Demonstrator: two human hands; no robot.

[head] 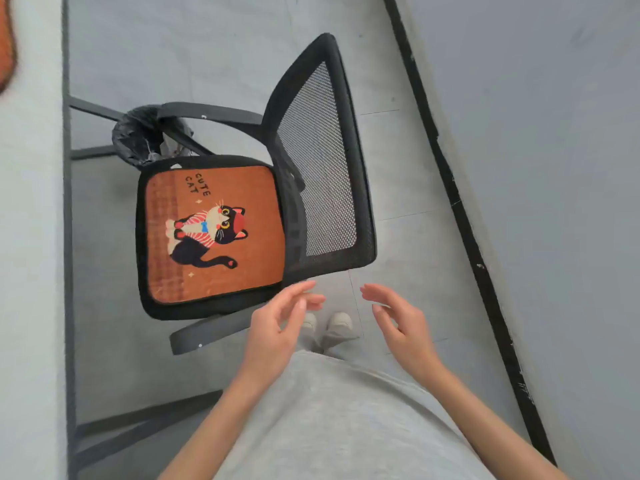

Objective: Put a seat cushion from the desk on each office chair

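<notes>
I am looking straight down from the head camera at one black office chair (311, 161) with a mesh backrest, standing on the grey floor (398, 188). An orange seat cushion (211, 233), printed with a black cat and the words "CUTE CAT", is lying flat on the chair's seat, its edges sitting inside the black seat rim. A second orange cushion (6, 39) is showing only as a sliver at the top left corner, resting on the pale table (31, 237) that is running down the left edge.

Both hands are hanging free in front of the grey shirt. The left hand (277, 327) is spread with fingers apart and slightly curled, fingertips near the chair's near corner; I cannot tell whether they are touching it. The right hand (398, 320) is likewise spread and gripping nothing, palm facing the left hand, well clear of the chair.

A black bin bag (138, 136) is sitting just beyond the chair's far armrest, partly under the table. Two light shoes (337, 323) are showing between the hands.
</notes>
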